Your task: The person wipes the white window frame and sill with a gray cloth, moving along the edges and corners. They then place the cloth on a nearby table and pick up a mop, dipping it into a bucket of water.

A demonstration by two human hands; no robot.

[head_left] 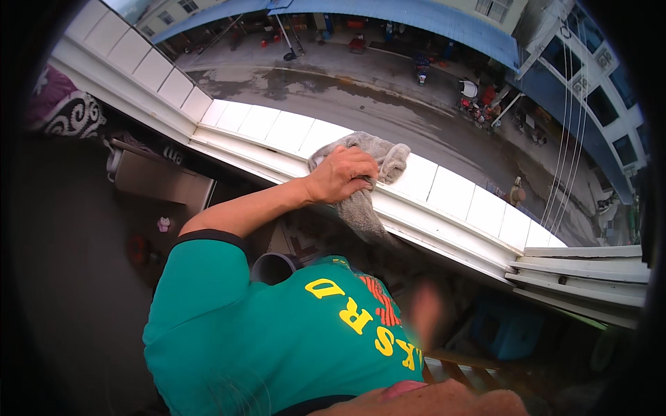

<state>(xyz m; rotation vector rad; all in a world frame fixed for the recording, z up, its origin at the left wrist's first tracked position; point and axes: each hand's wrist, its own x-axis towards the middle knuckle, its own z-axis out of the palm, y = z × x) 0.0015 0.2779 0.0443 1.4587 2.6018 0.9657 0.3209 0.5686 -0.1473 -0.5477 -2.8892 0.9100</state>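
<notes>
My left hand [343, 172] is closed round a grey towel-like cloth [392, 161], its fingers bunching the fabric. The cloth lies over the white windowsill [409, 195]; part of it spreads onto the tiled ledge [451, 193], and another part hangs down on the room side. My bare left forearm reaches across from the left, out of a green short sleeve. Beside the right of my shirt is a blurred skin-coloured patch, seemingly my right hand or forearm [425, 312]; its fingers cannot be made out.
Window tracks [583, 277] run along the right. Indoors, a box-like cabinet [159, 177] stands left, with patterned purple fabric [66, 104] above it. A grey bucket-like container [272, 267] is below the sill, and a blue object [506, 326] lower right. Outside, far below, lies a street [312, 90].
</notes>
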